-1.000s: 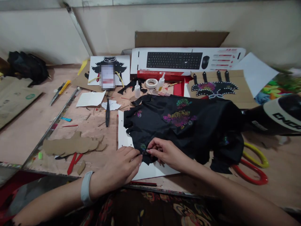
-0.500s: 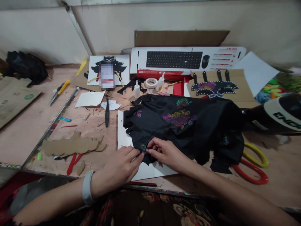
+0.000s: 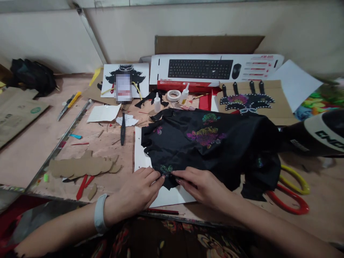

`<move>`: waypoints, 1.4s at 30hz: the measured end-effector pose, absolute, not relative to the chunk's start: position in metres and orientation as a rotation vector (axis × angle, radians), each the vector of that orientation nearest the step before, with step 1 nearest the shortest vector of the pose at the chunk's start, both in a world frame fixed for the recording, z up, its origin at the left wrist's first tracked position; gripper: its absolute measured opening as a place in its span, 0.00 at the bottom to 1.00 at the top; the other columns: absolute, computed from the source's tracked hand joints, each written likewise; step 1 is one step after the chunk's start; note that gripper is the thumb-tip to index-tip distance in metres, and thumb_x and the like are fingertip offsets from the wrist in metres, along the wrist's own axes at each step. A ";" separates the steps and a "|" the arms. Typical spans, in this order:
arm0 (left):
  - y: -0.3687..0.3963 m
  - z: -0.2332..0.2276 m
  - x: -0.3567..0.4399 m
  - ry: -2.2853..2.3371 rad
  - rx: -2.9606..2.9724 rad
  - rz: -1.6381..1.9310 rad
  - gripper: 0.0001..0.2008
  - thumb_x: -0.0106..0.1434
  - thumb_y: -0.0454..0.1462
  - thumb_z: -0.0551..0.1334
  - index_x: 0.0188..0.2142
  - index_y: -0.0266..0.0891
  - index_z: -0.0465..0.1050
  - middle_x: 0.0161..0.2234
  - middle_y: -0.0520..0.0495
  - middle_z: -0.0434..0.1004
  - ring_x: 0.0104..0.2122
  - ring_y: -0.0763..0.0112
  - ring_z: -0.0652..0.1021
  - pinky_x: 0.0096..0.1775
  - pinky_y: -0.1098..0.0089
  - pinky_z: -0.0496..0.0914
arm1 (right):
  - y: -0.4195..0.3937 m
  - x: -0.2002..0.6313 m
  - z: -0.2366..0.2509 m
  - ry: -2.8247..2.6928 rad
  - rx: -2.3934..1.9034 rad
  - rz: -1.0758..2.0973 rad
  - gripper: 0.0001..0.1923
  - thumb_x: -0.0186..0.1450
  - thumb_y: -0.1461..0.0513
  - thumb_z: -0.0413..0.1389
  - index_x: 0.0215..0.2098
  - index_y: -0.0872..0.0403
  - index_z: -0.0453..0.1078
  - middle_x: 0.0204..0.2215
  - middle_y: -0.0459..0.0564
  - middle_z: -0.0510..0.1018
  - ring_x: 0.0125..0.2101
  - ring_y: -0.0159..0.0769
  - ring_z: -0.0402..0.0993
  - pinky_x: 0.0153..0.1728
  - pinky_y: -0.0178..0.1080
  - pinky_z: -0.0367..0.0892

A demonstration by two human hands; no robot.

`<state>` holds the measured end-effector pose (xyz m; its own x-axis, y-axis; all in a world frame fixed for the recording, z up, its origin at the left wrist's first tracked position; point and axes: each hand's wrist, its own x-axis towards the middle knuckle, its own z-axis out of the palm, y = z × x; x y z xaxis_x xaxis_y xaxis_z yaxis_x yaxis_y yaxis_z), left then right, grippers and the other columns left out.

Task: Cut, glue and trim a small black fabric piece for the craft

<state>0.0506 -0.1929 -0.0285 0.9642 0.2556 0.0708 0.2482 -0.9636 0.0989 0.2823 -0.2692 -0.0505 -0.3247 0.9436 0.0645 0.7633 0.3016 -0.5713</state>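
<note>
Nearest, both hands meet at the near edge of the black cloth (image 3: 215, 143). The left hand (image 3: 137, 191) has its fingers curled, tips pinching the hem right below a small multicoloured motif (image 3: 166, 168). The right hand (image 3: 200, 184) now lies flatter than half a second ago: its fingers have dropped from a raised pinch and stretch leftwards along the hem, pressing it down against the white sheet (image 3: 139, 157) beneath. With that the fabric edge has been drawn a little towards the body, and the motif, half hidden before, shows whole. I judge this as smoothing and tensioning the hem around the motif, so the piece is still being positioned rather than cut or glued

The cloth lies mid-table, spread over the white sheet, its larger pink and yellow pattern (image 3: 205, 135) further up. Left of it lie brown card cut-outs (image 3: 83, 165) and red strips (image 3: 84, 185); right of it, red and yellow scissors (image 3: 291, 195) poke out from under the fabric, unmoved

Beyond these come a black tool (image 3: 123, 127), paper scraps, two glue bottles (image 3: 157, 103), a tape roll (image 3: 173, 95) and a yellow knife (image 3: 68, 105). Farthest stand a printed picture (image 3: 125, 79), a beaded black piece on card (image 3: 247, 100) and a keyboard box (image 3: 215, 70) against the wall
</note>
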 end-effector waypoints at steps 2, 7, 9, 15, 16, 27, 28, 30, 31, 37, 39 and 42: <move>-0.192 -0.027 0.051 0.382 3.020 0.113 0.14 0.66 0.31 0.54 0.50 0.31 0.70 0.38 0.41 0.76 0.36 0.61 0.75 0.34 0.62 0.72 | -0.275 0.281 -0.053 -2.325 -1.528 0.404 0.17 0.68 0.65 0.50 0.54 0.51 0.71 0.27 0.46 0.74 0.22 0.30 0.70 0.22 0.32 0.59; -0.191 -0.028 0.049 0.381 2.999 0.062 0.16 0.66 0.31 0.53 0.52 0.31 0.69 0.40 0.40 0.75 0.38 0.59 0.75 0.37 0.60 0.72 | -0.277 0.280 -0.058 -2.456 -1.425 0.121 0.19 0.65 0.69 0.51 0.52 0.55 0.72 0.24 0.45 0.70 0.21 0.30 0.66 0.22 0.33 0.56; -0.191 -0.028 0.048 0.380 2.995 0.045 0.16 0.66 0.31 0.53 0.52 0.31 0.68 0.40 0.40 0.75 0.38 0.59 0.75 0.37 0.60 0.73 | -0.276 0.280 -0.059 -2.457 -1.406 0.101 0.19 0.64 0.69 0.50 0.52 0.56 0.72 0.24 0.45 0.70 0.21 0.29 0.65 0.22 0.33 0.56; -0.194 -0.024 0.050 0.416 3.000 -0.008 0.17 0.66 0.31 0.54 0.53 0.31 0.68 0.42 0.38 0.75 0.40 0.58 0.75 0.41 0.58 0.72 | -0.273 0.281 -0.061 -2.482 -1.421 0.183 0.21 0.63 0.69 0.50 0.53 0.55 0.72 0.23 0.45 0.69 0.21 0.30 0.64 0.22 0.33 0.55; -0.194 -0.023 0.050 0.419 2.993 -0.004 0.17 0.65 0.31 0.55 0.53 0.30 0.68 0.42 0.37 0.75 0.40 0.58 0.75 0.41 0.58 0.72 | -0.273 0.281 -0.062 -2.480 -1.429 0.200 0.21 0.63 0.69 0.50 0.53 0.54 0.72 0.23 0.45 0.69 0.21 0.29 0.64 0.22 0.33 0.54; -0.186 -0.027 0.034 0.755 2.804 0.394 0.15 0.66 0.28 0.54 0.51 0.32 0.70 0.46 0.38 0.75 0.46 0.60 0.73 0.47 0.58 0.71 | -0.268 0.284 -0.059 -2.449 -1.466 0.349 0.22 0.62 0.70 0.51 0.53 0.52 0.73 0.23 0.44 0.68 0.19 0.27 0.60 0.20 0.33 0.49; -0.189 -0.027 0.034 0.745 2.825 0.383 0.16 0.66 0.28 0.54 0.52 0.32 0.69 0.46 0.38 0.75 0.45 0.59 0.73 0.47 0.58 0.71 | -0.268 0.284 -0.059 -2.453 -1.466 0.358 0.22 0.62 0.70 0.51 0.53 0.52 0.73 0.23 0.44 0.68 0.19 0.27 0.60 0.20 0.32 0.49; -0.196 -0.027 0.036 0.685 2.871 0.364 0.16 0.66 0.28 0.54 0.52 0.30 0.68 0.46 0.37 0.75 0.45 0.57 0.73 0.46 0.56 0.72 | -0.268 0.284 -0.060 -2.453 -1.461 0.375 0.22 0.63 0.69 0.51 0.53 0.52 0.72 0.23 0.44 0.69 0.20 0.27 0.60 0.21 0.32 0.49; -0.200 -0.028 0.037 0.654 2.883 0.363 0.16 0.65 0.28 0.54 0.52 0.29 0.68 0.46 0.36 0.75 0.45 0.57 0.73 0.46 0.55 0.72 | -0.268 0.285 -0.061 -2.447 -1.460 0.377 0.22 0.63 0.69 0.51 0.53 0.51 0.72 0.23 0.44 0.68 0.20 0.27 0.60 0.21 0.32 0.49; -0.215 -0.032 0.048 0.606 2.875 0.267 0.19 0.63 0.29 0.54 0.53 0.28 0.67 0.46 0.35 0.75 0.43 0.57 0.74 0.43 0.57 0.73 | -0.269 0.284 -0.062 -2.443 -1.471 0.353 0.22 0.63 0.70 0.51 0.53 0.50 0.72 0.23 0.43 0.68 0.20 0.27 0.61 0.21 0.32 0.49; -0.214 -0.032 0.050 0.611 2.900 0.217 0.20 0.62 0.29 0.54 0.53 0.28 0.67 0.45 0.35 0.75 0.41 0.56 0.74 0.41 0.57 0.73 | -0.269 0.284 -0.063 -2.441 -1.475 0.343 0.22 0.63 0.70 0.51 0.53 0.50 0.72 0.23 0.43 0.68 0.20 0.27 0.61 0.21 0.33 0.49; -0.212 -0.032 0.051 0.604 2.941 0.146 0.21 0.61 0.28 0.54 0.54 0.28 0.67 0.45 0.35 0.75 0.41 0.55 0.74 0.41 0.56 0.73 | -0.269 0.284 -0.064 -2.433 -1.475 0.331 0.22 0.63 0.70 0.51 0.53 0.50 0.72 0.22 0.43 0.67 0.19 0.27 0.60 0.21 0.33 0.48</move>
